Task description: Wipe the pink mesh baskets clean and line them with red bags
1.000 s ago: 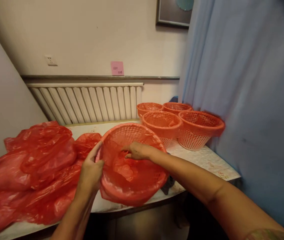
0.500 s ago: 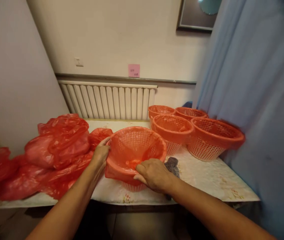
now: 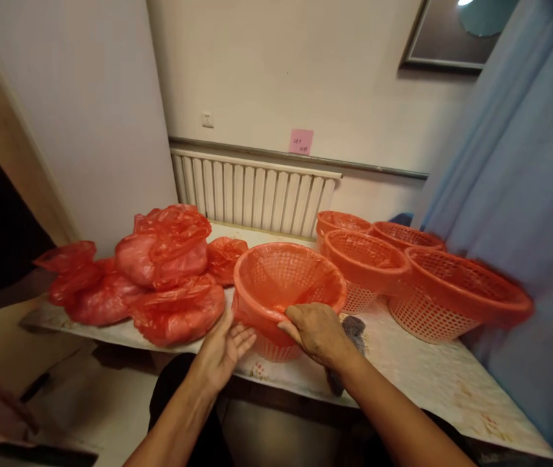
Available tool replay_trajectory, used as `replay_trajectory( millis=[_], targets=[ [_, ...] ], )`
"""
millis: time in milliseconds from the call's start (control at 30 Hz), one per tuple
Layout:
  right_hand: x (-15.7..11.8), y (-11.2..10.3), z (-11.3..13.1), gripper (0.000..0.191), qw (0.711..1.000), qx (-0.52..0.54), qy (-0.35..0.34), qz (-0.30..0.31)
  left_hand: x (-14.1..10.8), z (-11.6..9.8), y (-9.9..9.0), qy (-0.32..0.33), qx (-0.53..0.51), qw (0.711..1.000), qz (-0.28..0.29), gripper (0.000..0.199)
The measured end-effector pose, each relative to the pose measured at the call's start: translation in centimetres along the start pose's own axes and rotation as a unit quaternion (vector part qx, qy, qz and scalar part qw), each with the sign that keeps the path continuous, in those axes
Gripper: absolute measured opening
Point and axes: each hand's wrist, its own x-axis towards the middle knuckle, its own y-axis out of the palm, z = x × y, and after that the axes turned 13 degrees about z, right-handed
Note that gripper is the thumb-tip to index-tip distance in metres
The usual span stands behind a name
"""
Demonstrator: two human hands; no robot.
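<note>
A round pink lattice basket (image 3: 276, 351) stands near the table's front edge, lined with a thin red plastic bag (image 3: 281, 285) folded over its rim. My right hand (image 3: 317, 334) grips the near right part of the rim, thumb outside and fingers over the bag's edge. Beside the front left of the basket, my left hand (image 3: 230, 347) is open, palm up and fingers spread, holding nothing. Several more lined baskets (image 3: 432, 311) stand together at the right. A dark grey crumpled cloth (image 3: 354, 331) lies just right of the near basket, partly behind my right arm.
Several filled red plastic bags (image 3: 174, 311) are piled on the left of the table (image 3: 402, 376), which has a pale flowered cover. Behind it are a white radiator (image 3: 251, 194) and a wall. A blue curtain (image 3: 514, 194) hangs along the right side.
My left hand has let go of the basket's left rim and moved down to its front left, opening. My right hand still holds the rim. The view has shifted left.
</note>
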Motion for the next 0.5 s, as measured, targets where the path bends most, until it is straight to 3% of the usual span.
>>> replay_trajectory(
  millis=[67, 167, 367, 500],
  targets=[
    [-0.1, 0.0, 0.1, 0.034, 1.000, 0.002, 0.003, -0.002, -0.5, 0.8, 0.4, -0.019, -0.069, 0.996, 0.051, 0.018],
    [-0.3, 0.0, 0.3, 0.036, 1.000, 0.000, 0.011, -0.003, -0.5, 1.2, 0.7, 0.009, -0.154, 0.981, 0.114, 0.007],
    [-0.2, 0.0, 0.3, 0.037, 1.000, -0.006, 0.014, -0.004, -0.2, 1.4, 0.8, 0.072, -0.163, 0.973, 0.147, 0.024],
    [0.0, 0.3, 0.2, 0.035, 1.000, -0.011, 0.019, -0.007, -0.1, 2.1, 0.3, 0.062, -0.128, 0.974, 0.175, 0.032]
  ],
)
